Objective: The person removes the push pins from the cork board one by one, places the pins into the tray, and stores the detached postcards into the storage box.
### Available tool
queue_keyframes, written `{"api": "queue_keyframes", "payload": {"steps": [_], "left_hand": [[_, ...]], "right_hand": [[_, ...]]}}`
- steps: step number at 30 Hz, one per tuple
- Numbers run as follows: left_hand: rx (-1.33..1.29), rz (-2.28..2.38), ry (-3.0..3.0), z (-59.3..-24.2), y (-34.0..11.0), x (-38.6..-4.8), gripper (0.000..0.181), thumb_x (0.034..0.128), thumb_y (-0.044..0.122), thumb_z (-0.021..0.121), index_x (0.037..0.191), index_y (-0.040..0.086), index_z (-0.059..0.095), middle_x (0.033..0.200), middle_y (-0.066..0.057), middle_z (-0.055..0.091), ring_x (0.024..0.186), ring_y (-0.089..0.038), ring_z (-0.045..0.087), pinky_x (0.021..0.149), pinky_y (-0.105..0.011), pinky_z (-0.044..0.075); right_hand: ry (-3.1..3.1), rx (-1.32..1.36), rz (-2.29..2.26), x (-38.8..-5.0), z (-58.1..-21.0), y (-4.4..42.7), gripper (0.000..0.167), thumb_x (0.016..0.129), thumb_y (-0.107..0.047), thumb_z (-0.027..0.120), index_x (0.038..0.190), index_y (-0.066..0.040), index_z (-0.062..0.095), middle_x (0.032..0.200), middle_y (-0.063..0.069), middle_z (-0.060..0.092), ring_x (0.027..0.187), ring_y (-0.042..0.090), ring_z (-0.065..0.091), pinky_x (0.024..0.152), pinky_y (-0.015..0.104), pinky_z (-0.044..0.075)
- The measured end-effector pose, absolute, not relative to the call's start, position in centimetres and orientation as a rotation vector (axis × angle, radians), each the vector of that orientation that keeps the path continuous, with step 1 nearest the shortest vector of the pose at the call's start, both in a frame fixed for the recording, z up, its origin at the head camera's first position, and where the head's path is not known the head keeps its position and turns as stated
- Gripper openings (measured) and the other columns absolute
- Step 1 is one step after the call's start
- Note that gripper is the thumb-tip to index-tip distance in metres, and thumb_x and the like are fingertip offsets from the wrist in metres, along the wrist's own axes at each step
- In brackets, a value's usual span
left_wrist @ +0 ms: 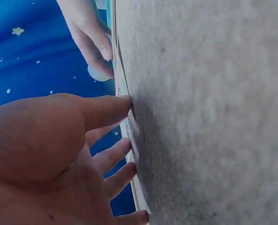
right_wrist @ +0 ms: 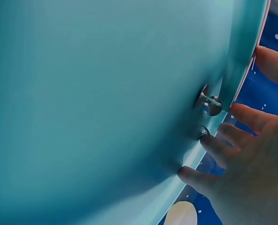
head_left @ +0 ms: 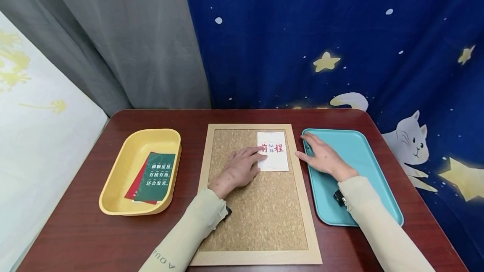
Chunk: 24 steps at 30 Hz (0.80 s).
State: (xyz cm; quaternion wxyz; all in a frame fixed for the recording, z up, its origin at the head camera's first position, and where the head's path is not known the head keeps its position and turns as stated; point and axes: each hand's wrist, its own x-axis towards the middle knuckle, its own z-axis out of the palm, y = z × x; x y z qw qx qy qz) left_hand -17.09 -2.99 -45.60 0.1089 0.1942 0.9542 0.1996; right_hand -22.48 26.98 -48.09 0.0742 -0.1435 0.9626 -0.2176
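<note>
A white card (head_left: 275, 164) with red and blue writing lies on the upper right of a wood-framed cork board (head_left: 268, 217). My left hand (head_left: 239, 171) rests on it, the fingertips pressing the card's left part while the thumb touches the board. In the left wrist view, the left fingers (left_wrist: 118, 154) are spread and hold nothing. Over the left rim of a blue tray (head_left: 364, 154) hovers my right hand (head_left: 326, 157), its fingers extended. Near those fingers, a metal thumbtack (right_wrist: 214, 106) lies inside the tray; a second small tack (right_wrist: 204, 131) is partly hidden by a fingertip.
A yellow basket (head_left: 113, 198) stands at the left of the dark red table (head_left: 75, 230), holding a green card (head_left: 156, 190) over a red card (head_left: 137, 181). Curtains, one grey (head_left: 147, 45) and one blue (head_left: 264, 62), hang behind the table.
</note>
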Motion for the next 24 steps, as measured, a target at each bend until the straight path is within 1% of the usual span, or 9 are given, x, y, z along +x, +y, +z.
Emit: {"api": "queue_keyframes", "payload": {"steps": [4, 9, 14, 18, 24], "left_hand": [[0.571, 0.585, 2.797, -45.59, -3.00, -17.05, 0.045, 0.1071, 0.023, 0.058, 0.152, 0.025, 0.055, 0.170, -0.001, 0.036, 0.160, -0.027, 0.030, 0.129, -0.063, 0.020], [0.563, 0.591, 2.798, -45.56, -2.98, -17.06, 0.044, 0.1072, 0.023, 0.058, 0.152, 0.025, 0.055, 0.170, -0.001, 0.036, 0.159, -0.027, 0.031, 0.130, -0.062, 0.020], [0.561, 0.593, 2.803, -45.69, -2.98, -17.10, 0.044, 0.1066, 0.022, 0.059, 0.150, 0.025, 0.056, 0.169, -0.001, 0.037, 0.159, -0.027, 0.032, 0.129, -0.062, 0.021], [0.557, 0.592, 2.802, -45.68, -2.99, -17.08, 0.044, 0.1068, 0.023, 0.058, 0.151, 0.025, 0.056, 0.169, -0.001, 0.037, 0.159, -0.026, 0.031, 0.130, -0.062, 0.021], [0.560, 0.579, 2.810, -45.58, -2.94, -17.02, 0.044, 0.1066, 0.023, 0.059, 0.151, 0.026, 0.056, 0.169, 0.000, 0.038, 0.159, -0.026, 0.032, 0.129, -0.062, 0.021]], "right_hand": [[2.873, -0.470, -0.659, -22.41, -48.14, 26.87, 0.075, 0.105, -0.049, 0.058, 0.164, -0.010, 0.033, 0.174, 0.019, 0.019, 0.159, 0.045, 0.023, 0.124, 0.069, 0.025], [2.851, -0.487, -0.658, -22.34, -48.00, 26.74, 0.069, 0.106, -0.048, 0.056, 0.164, -0.017, 0.034, 0.174, 0.018, 0.019, 0.159, 0.046, 0.023, 0.123, 0.073, 0.023], [2.829, -0.488, -0.671, -22.26, -47.83, 26.65, 0.065, 0.107, -0.047, 0.054, 0.164, -0.021, 0.035, 0.175, 0.018, 0.016, 0.159, 0.047, 0.021, 0.122, 0.076, 0.017], [2.814, -0.487, -0.671, -22.23, -47.80, 26.63, 0.064, 0.108, -0.046, 0.053, 0.164, -0.023, 0.034, 0.175, 0.017, 0.015, 0.160, 0.047, 0.019, 0.121, 0.078, 0.013], [2.811, -0.482, -0.669, -22.18, -47.80, 26.57, 0.063, 0.108, -0.045, 0.053, 0.164, -0.023, 0.034, 0.176, 0.017, 0.014, 0.160, 0.046, 0.018, 0.122, 0.078, 0.011]]}}
